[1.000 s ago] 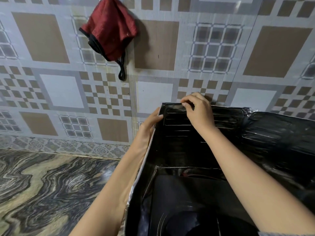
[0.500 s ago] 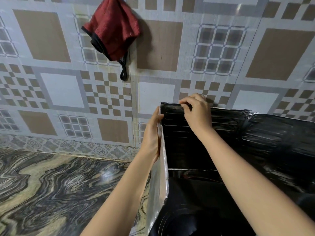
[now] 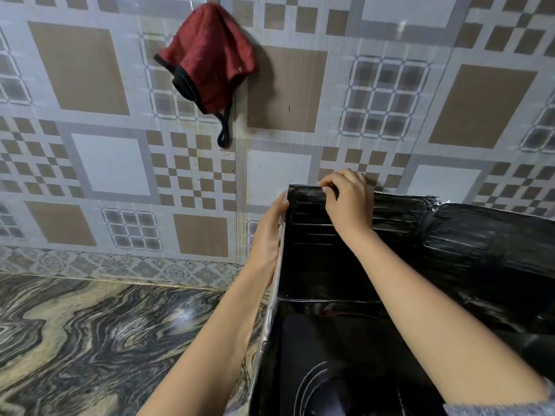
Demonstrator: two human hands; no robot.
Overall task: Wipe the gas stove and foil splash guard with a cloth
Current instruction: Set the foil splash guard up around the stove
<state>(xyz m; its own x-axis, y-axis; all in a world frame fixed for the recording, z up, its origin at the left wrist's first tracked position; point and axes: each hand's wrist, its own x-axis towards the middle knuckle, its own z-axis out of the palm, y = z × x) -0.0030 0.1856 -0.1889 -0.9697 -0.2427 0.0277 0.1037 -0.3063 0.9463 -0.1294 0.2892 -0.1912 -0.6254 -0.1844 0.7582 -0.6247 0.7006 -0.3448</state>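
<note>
Now that your flat left hand [image 3: 267, 235] has swung the side of the foil splash guard [image 3: 315, 265] upright beside the gas stove [image 3: 330, 370], right hand [image 3: 348, 202] pinching its back rim, you need the red cloth [image 3: 210, 61] hanging on the wall [image 3: 90, 70].

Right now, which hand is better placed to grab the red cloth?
Probably the left hand: it rests flat outside the guard, nearer the cloth; the right hand pinches the guard's rim.
</note>
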